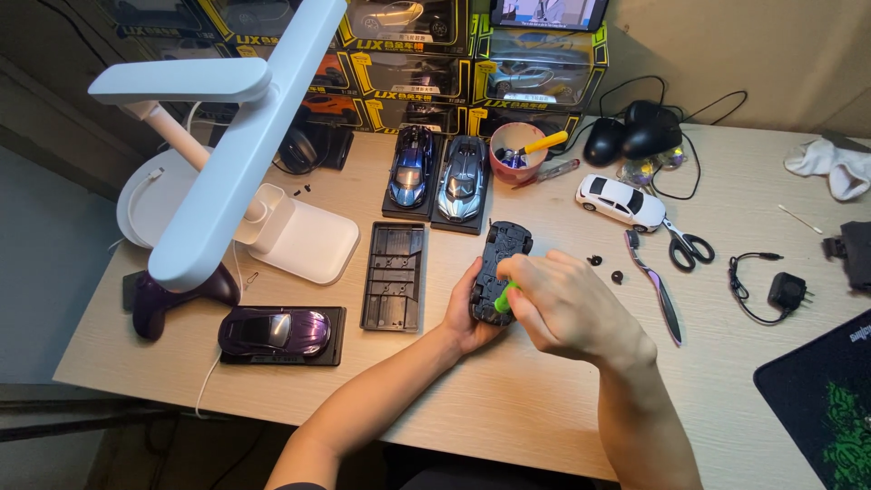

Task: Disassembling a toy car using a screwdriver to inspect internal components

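At the far left of the pale wooden bench (508,399) stands a white desk lamp with a long flat head (240,145), and below it a glossy purple model car on a black display base (277,332). Next comes an empty black plastic display base (394,276) lying flat, with a blue model car (411,170) and a silver model car (462,180) parked side by side on their own bases behind it. Just right of the empty base, the left hand (464,313) is closed around an upturned black model car chassis (499,259), cradling it from below and from its left side, slightly raised off the bench near the middle. The right hand (567,304) is curled tight around a green-handled screwdriver (504,297), whose tip meets the underside of the chassis. Behind them sits a pink cup holding tools (517,152). Further right lie two small black wheels (606,269), a white model car (621,201), a purple-handled tool (660,295), black-handled scissors (685,243), and a black charger with its cable (782,292).
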